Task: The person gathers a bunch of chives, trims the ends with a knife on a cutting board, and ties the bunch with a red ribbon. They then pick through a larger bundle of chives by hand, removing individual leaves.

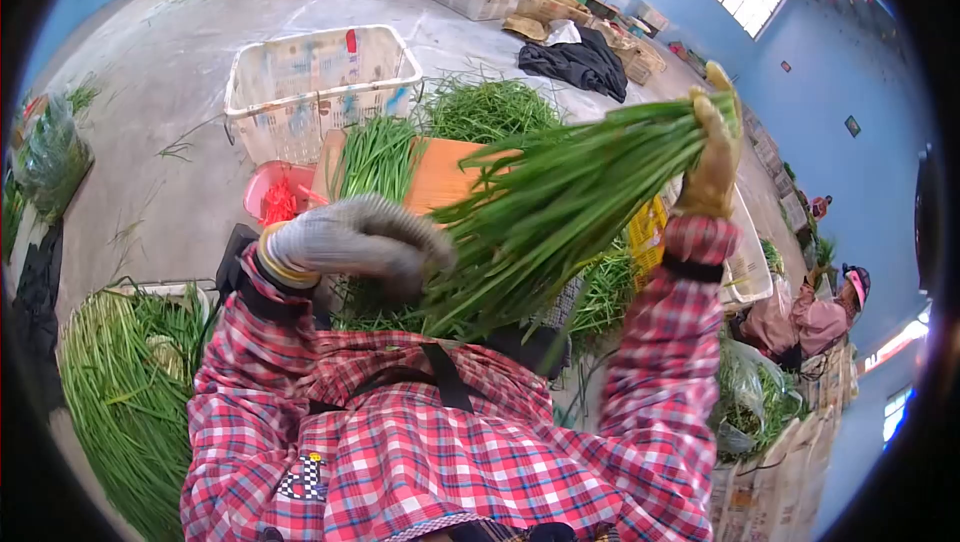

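Observation:
My right hand (712, 152), in a yellowed glove, is raised at the right and closed round the gathered end of a bunch of garlic chives (580, 202). The long green leaves fan out from it toward the lower left. My left hand (360, 242), in a grey knit glove, is beside the leaf tips, its fingers smeared by motion. Beyond it a smaller pile of chives (378, 157) lies on an orange-brown board (440, 172). A pink basin (262, 187) with red ties (280, 200) stands left of the board.
A white plastic crate (320, 82) stands behind the board, with loose greens (490, 110) to its right. A large heap of chives (125, 392) is at my left. Another person (810, 312) sits at the far right, near a bag of greens (750, 397). Black cloth (575, 62) lies farther back.

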Motion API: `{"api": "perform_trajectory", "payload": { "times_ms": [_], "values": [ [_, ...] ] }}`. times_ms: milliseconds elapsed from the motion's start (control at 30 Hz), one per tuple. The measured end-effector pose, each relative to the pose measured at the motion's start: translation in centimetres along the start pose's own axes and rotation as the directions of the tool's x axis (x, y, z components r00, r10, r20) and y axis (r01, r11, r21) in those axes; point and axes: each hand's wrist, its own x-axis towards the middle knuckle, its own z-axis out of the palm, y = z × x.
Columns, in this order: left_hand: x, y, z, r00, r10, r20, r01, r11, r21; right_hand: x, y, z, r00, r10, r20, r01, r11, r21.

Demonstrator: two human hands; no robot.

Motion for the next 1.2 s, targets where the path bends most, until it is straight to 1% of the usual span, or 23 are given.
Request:
{"api": "perform_trajectory", "payload": {
  "times_ms": [33,67,100,133,167,233,300,333,367,400,433,467,500,567,600,633,733,833,900,1000,1100,1167,1200],
  "values": [
    [-0.4,-0.6,-1.4,0.941,0.028,0.338,0.023,0.989,-0.146,1.5,-0.3,0.1,0.995,-0.069,-0.068,0.059,0.989,-0.136],
    [-0.2,-1.2,-2.3,0.775,0.108,0.623,0.083,0.960,-0.269,2.3,-0.9,0.1,0.995,-0.081,-0.059,0.073,0.988,-0.136],
    [0.7,-2.5,-1.4,0.722,0.220,0.656,0.051,0.928,-0.368,2.7,-2.4,1.3,0.977,-0.212,-0.005,0.207,0.961,-0.185],
    [1.1,-1.9,0.3,0.764,0.252,0.594,0.064,0.887,-0.458,2.6,-3.5,2.3,0.943,-0.328,0.051,0.331,0.916,-0.229],
    [2.0,-1.1,2.3,0.803,0.275,0.528,0.075,0.834,-0.547,1.9,-3.9,3.4,0.945,-0.323,0.056,0.327,0.916,-0.233],
    [6.5,-2.9,5.6,0.784,0.363,0.503,0.218,0.598,-0.772,-0.2,-3.9,6.4,0.830,-0.456,0.321,0.557,0.707,-0.436],
    [9.3,-2.6,7.3,0.827,0.295,0.479,0.280,0.523,-0.805,-4.4,-1.4,7.5,0.770,-0.342,0.539,0.529,0.814,-0.239],
    [10.1,-2.9,7.5,0.859,0.211,0.467,0.344,0.439,-0.830,-5.5,0.0,6.4,0.565,-0.286,0.774,0.824,0.245,-0.511],
    [10.6,-4.4,7.7,0.862,0.211,0.460,0.338,0.435,-0.834,-7.1,0.2,8.3,0.365,-0.153,0.919,0.925,0.169,-0.339],
    [10.8,-6.7,8.3,0.937,0.247,0.247,0.133,0.401,-0.906,-9.7,0.3,9.5,0.427,-0.276,0.861,0.868,0.393,-0.304],
    [11.1,-8.8,9.0,0.963,0.269,0.026,-0.076,0.362,-0.929,-11.5,1.6,9.7,0.310,-0.254,0.916,0.904,0.376,-0.202],
    [11.3,-9.9,9.4,0.942,0.277,-0.188,-0.276,0.326,-0.904,-13.9,2.8,9.0,0.225,-0.090,0.970,0.930,0.316,-0.187],
    [13.2,-8.0,9.1,0.989,0.002,0.145,0.139,0.262,-0.955,-15.6,3.9,8.7,0.177,-0.059,0.982,0.939,0.310,-0.151],
    [14.7,-12.5,10.0,0.969,0.108,0.222,0.181,0.299,-0.937,-18.5,6.3,8.5,0.200,-0.180,0.963,0.938,0.320,-0.135],
    [13.5,-11.5,10.2,0.960,0.059,0.273,0.262,0.152,-0.953,-19.7,6.8,8.6,0.183,-0.159,0.970,0.907,0.408,-0.104],
    [13.4,-13.1,10.0,0.957,0.047,0.285,0.275,0.152,-0.949,-21.0,7.4,9.2,0.165,-0.140,0.976,0.868,0.491,-0.076],
    [15.8,-19.4,10.8,0.857,0.354,0.373,0.452,-0.172,-0.875,-23.3,9.9,10.5,0.196,-0.219,0.956,0.865,0.497,-0.064],
    [15.3,-20.2,9.5,0.899,0.237,0.367,0.416,-0.205,-0.886,-24.8,12.5,11.4,0.291,-0.271,0.918,0.908,0.380,-0.176],
    [15.0,-20.0,7.9,0.913,0.154,0.378,0.404,-0.198,-0.893,-26.2,14.2,11.9,0.329,-0.252,0.910,0.891,0.402,-0.210],
    [14.6,-20.0,4.6,0.949,-0.019,0.315,0.316,0.030,-0.948,-27.3,15.5,12.0,0.342,-0.167,0.925,0.849,0.476,-0.228],
    [14.5,-23.1,0.8,0.973,0.042,0.227,0.214,0.201,-0.956,-25.9,13.7,11.6,0.269,-0.020,0.963,0.696,0.695,-0.180],
    [13.9,-19.1,0.2,0.976,0.014,0.217,0.205,0.278,-0.939,-25.5,12.6,11.4,0.344,-0.072,0.936,0.635,0.752,-0.176],
    [13.7,-17.3,0.8,0.982,0.043,0.182,0.170,0.200,-0.965,-24.1,11.3,11.1,0.371,-0.045,0.927,0.564,0.805,-0.187]
  ]
}}
